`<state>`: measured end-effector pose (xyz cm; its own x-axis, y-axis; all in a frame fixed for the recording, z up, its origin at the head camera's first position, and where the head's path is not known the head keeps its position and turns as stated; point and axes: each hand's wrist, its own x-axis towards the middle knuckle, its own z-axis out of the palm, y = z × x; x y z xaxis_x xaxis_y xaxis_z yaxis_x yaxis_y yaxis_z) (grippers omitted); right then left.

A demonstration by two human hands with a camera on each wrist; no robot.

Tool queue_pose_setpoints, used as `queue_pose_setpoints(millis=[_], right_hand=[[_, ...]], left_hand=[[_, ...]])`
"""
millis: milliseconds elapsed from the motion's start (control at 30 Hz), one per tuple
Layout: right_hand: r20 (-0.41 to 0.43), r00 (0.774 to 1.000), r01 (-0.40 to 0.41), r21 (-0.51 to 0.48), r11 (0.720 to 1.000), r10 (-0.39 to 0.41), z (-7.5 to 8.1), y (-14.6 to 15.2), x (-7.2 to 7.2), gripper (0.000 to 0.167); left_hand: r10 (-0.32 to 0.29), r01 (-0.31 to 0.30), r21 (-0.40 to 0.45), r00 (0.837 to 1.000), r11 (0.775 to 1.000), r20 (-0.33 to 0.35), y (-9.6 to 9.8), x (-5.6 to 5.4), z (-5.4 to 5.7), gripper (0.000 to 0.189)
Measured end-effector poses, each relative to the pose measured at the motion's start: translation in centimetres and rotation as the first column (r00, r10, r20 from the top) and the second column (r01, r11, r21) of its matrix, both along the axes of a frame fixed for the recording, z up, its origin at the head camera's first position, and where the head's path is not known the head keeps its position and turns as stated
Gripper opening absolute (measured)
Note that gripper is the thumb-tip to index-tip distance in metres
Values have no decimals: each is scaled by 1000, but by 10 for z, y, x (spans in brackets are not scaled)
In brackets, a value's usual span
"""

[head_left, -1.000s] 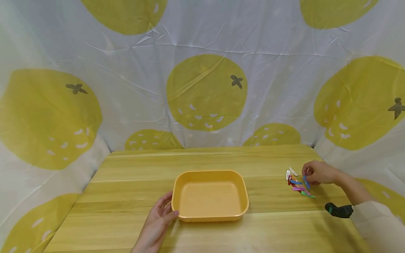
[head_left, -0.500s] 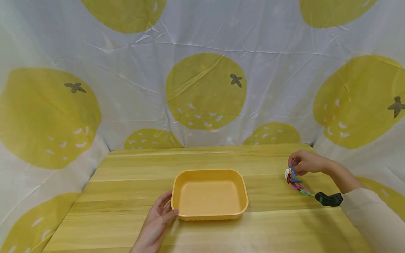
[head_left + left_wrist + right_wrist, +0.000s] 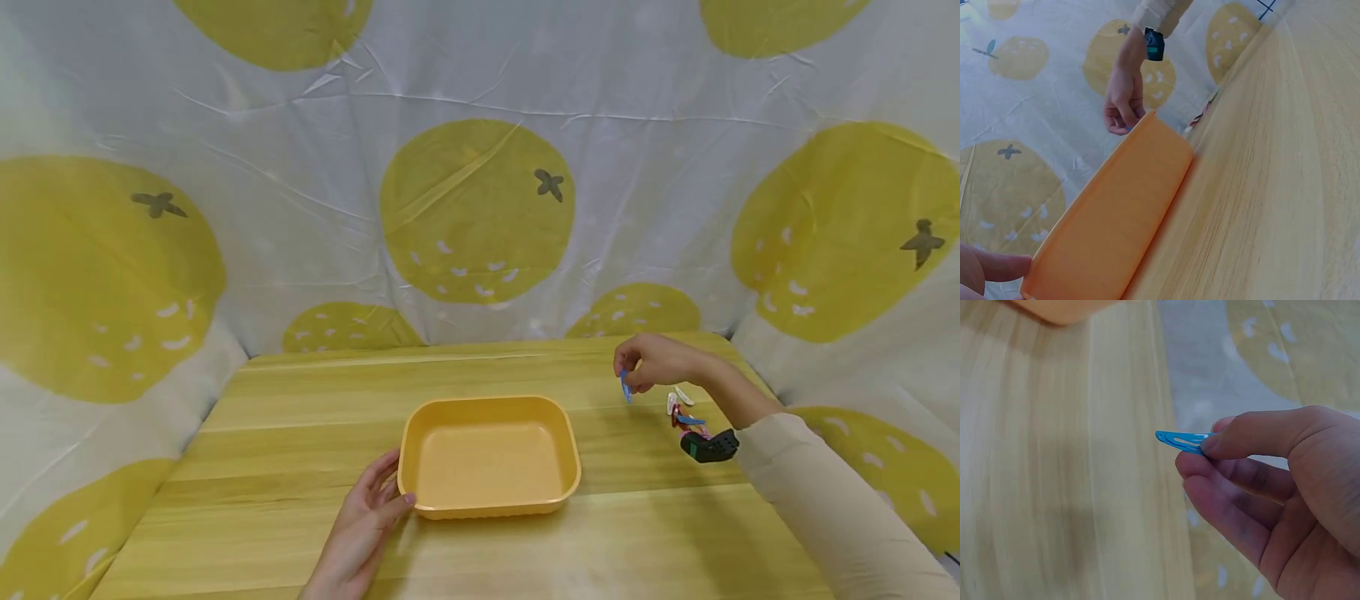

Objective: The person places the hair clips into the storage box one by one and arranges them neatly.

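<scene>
Between thumb and fingertips, my right hand (image 3: pixel 654 363) pinches a blue snap hair clip (image 3: pixel 1180 441), held up over the table to the right of a yellow plastic tray (image 3: pixel 489 507). The clip's pointed end sticks out past the fingers in the right wrist view. My left hand (image 3: pixel 358 525) grips the tray's left side, thumb at the rim (image 3: pixel 1079 194) and fingers along the outer wall. Nothing lies inside the tray. A small pile of hair clips (image 3: pixel 692 421), white, red, blue and pink, rests at the right, partly hidden behind the wrist camera.
The wooden table (image 3: pixel 300 417) runs back to a white curtain (image 3: pixel 315 208) printed with yellow fruit, which also hangs at both sides. A black wrist camera (image 3: pixel 709 447) juts from the right sleeve, low over the pile.
My right hand has carried the blue hair clip leftward from the pile, up and toward the tray. The left hand keeps its grip on the tray. The head view has shifted slightly.
</scene>
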<state>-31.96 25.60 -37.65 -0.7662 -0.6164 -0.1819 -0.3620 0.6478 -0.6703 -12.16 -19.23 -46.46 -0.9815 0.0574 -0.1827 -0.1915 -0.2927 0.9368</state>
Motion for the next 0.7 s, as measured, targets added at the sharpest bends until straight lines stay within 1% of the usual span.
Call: queue_pose_setpoints(millis=[200, 400, 567, 700], right_hand=[[-27, 997, -70, -29, 997, 69, 4, -26, -8, 7], [-61, 990, -132, -44, 990, 130, 6, -45, -18, 6], [-56, 985, -163, -15, 987, 162, 11, -63, -23, 6], [-60, 977, -206, 3, 979, 206, 15, -78, -27, 6]], left_hand=[[-1, 1, 13, 1000, 1000, -3, 1, -1, 1, 78], [8, -8, 10, 1000, 1000, 2, 5, -2, 2, 78], [13, -13, 20, 1000, 1000, 5, 7, -4, 4, 78], [17, -18, 26, 1000, 999, 8, 9, -5, 6, 78]])
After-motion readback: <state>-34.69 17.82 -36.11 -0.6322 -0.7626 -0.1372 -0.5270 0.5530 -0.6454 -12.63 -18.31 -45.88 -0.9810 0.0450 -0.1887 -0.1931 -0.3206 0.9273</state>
